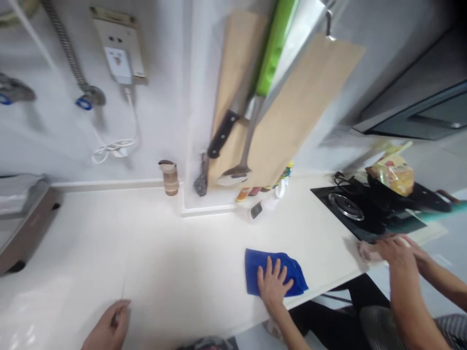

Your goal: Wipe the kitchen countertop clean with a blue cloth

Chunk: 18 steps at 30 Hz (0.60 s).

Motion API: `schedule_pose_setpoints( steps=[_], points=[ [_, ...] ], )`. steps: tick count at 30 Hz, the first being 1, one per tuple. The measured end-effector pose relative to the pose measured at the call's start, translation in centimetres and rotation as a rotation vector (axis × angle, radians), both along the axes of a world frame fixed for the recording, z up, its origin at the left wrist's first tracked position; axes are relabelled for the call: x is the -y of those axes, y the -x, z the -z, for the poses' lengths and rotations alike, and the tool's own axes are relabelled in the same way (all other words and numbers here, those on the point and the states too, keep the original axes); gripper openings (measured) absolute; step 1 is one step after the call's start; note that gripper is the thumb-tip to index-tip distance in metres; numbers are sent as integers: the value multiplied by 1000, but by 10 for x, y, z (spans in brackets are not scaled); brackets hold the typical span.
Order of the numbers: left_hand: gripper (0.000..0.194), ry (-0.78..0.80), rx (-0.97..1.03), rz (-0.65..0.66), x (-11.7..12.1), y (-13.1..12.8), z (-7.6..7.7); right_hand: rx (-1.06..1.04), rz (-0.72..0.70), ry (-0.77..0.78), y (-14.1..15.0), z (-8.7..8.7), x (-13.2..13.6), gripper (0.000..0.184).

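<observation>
My right hand (273, 284) lies flat with its fingers spread on a blue cloth (292, 272), near the front edge of the white counter (164, 253). My left hand (109, 326) rests on the counter at the bottom left. Its fingers are curled, and I cannot make out what, if anything, is in them. Another person's two hands (392, 248) press a pale cloth (363, 250) at the counter's edge beside the black hob (350, 209).
Wooden boards (292, 116), a knife (222, 133) and a spatula (237, 170) hang on the wall corner. Bottles (262, 199) stand below them, and a small jar (170, 177) to the left. A pan holding a yellow packet (394, 177) sits on the hob. A metal appliance (22, 218) stands at the far left.
</observation>
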<state>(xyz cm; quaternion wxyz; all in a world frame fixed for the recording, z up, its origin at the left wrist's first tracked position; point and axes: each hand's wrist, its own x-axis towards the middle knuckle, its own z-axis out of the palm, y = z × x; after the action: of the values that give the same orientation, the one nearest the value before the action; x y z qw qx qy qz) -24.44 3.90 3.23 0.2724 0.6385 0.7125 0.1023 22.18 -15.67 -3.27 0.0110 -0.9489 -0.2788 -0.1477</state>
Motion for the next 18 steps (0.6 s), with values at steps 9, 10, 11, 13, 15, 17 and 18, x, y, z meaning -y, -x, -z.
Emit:
schedule_pose_setpoints(
  steps=[9, 10, 11, 13, 15, 17, 18],
  points=[
    [34, -79, 9, 130, 15, -6, -3, -94, -338, 91, 138, -26, -97, 60],
    [33, -87, 16, 136, 16, -6, -2, -117, -397, 89, 151, -29, -105, 61],
    [33, -92, 23, 142, 16, -5, -1, -143, -455, 81, 162, -32, -111, 62],
    [32, -101, 31, 145, 18, -5, -1, -197, -553, 53, 171, -38, -114, 62],
    [32, -110, 30, 144, 19, -4, 0, -248, -631, 14, 162, -42, -108, 54],
    [33, -117, 27, 149, 22, -3, 0, -289, -701, -35, 138, -43, -95, 48],
    [33, -117, 30, 161, 23, -3, 1, -303, -724, -72, 123, -42, -87, 48]
  ],
)
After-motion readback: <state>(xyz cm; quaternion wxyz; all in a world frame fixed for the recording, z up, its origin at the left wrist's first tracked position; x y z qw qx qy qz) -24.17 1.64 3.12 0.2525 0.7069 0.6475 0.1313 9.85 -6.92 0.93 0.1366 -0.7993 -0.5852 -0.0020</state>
